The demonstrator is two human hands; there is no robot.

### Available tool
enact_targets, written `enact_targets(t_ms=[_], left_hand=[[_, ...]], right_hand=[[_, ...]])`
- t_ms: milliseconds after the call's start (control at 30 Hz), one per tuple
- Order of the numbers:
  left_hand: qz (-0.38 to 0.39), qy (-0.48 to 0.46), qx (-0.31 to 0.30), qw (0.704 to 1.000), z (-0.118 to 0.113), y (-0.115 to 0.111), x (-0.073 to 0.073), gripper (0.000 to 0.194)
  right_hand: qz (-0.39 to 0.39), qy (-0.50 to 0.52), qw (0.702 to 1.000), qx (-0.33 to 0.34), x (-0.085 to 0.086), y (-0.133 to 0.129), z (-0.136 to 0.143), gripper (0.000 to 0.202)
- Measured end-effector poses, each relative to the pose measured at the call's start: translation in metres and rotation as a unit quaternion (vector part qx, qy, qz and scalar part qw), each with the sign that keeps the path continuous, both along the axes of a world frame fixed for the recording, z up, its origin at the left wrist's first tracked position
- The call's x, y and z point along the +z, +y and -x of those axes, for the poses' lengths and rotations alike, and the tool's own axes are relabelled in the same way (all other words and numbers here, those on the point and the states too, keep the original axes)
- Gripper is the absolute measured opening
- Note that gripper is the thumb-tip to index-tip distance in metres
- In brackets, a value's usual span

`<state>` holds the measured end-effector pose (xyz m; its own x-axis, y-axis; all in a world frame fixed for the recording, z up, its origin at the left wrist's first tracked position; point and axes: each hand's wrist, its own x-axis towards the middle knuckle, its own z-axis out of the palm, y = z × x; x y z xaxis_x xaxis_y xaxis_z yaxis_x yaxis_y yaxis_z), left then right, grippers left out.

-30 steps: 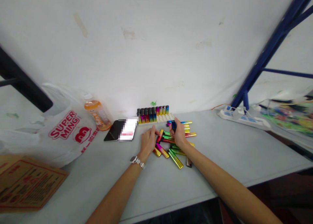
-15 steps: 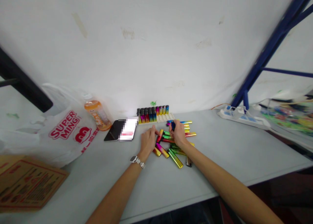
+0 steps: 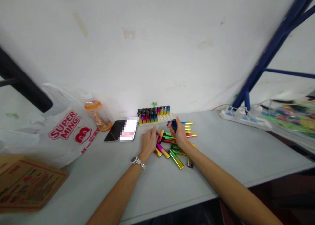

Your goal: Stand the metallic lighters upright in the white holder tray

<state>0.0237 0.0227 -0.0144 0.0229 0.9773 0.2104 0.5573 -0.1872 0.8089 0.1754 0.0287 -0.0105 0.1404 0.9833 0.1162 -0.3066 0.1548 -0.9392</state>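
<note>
My right hand (image 3: 180, 133) is closed round a lighter (image 3: 174, 125) with a dark top, held above a loose pile of shiny lighters; most of its body is hidden by my fingers. My left hand (image 3: 149, 140) rests on the table at the pile's left side, fingers loosely bent and apart. Its fingertips lie close to a red lighter (image 3: 161, 136); whether they touch it I cannot tell. A pink-and-gold lighter (image 3: 163, 151) and a green-and-gold lighter (image 3: 176, 159) lie nearer to me. Behind the hands, a cream holder (image 3: 166, 118) carries rows of upright lighters (image 3: 149, 116).
A phone (image 3: 120, 130) with a blurred screen lies left of the holder. Farther left are an orange drink bottle (image 3: 98, 115), a white plastic bag (image 3: 66, 133) and a cardboard box (image 3: 31, 185). On the right, a power strip (image 3: 244, 118) stands by a blue metal frame (image 3: 261, 64).
My right hand has turned slightly and raised the lighter a little, so more of its dark top shows. My left hand stays where it was.
</note>
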Motion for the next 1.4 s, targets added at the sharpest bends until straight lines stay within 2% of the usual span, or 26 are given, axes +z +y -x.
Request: enact_targets(t_ms=[100, 267, 433, 500, 633, 700, 967, 1400], left_hand=[[0.002, 0.001, 0.003, 1.0, 0.0, 0.0, 0.0, 0.063], [-0.006, -0.003, 0.003, 1.0, 0.001, 0.001, -0.001, 0.062], [-0.015, -0.02, 0.004, 1.0, 0.001, 0.001, -0.003, 0.059], [-0.017, -0.023, 0.001, 1.0, 0.001, 0.002, -0.004, 0.059], [-0.016, -0.029, -0.002, 0.999, 0.002, 0.005, -0.007, 0.058], [-0.014, -0.028, -0.002, 1.0, 0.002, 0.006, -0.007, 0.058], [-0.022, -0.026, -0.004, 0.999, 0.002, 0.004, -0.006, 0.058], [-0.027, -0.006, -0.003, 1.0, 0.002, 0.005, -0.007, 0.055]], right_hand=[[-0.028, -0.002, 1.0, -0.007, 0.004, 0.002, -0.002, 0.055], [-0.06, -0.066, 0.995, -0.041, 0.007, 0.01, -0.012, 0.051], [-0.081, -0.083, 0.993, -0.008, 0.004, 0.024, -0.029, 0.042], [-0.089, -0.125, 0.988, -0.004, 0.003, 0.032, -0.038, 0.04], [-0.13, -0.29, 0.947, -0.047, 0.006, 0.053, -0.056, 0.032], [-0.141, -0.34, 0.928, -0.05, 0.01, 0.063, -0.064, 0.029], [-0.169, -0.416, 0.892, -0.041, 0.027, 0.09, -0.083, 0.014], [-0.161, -0.523, 0.836, -0.037, 0.022, 0.124, -0.083, 0.013]])
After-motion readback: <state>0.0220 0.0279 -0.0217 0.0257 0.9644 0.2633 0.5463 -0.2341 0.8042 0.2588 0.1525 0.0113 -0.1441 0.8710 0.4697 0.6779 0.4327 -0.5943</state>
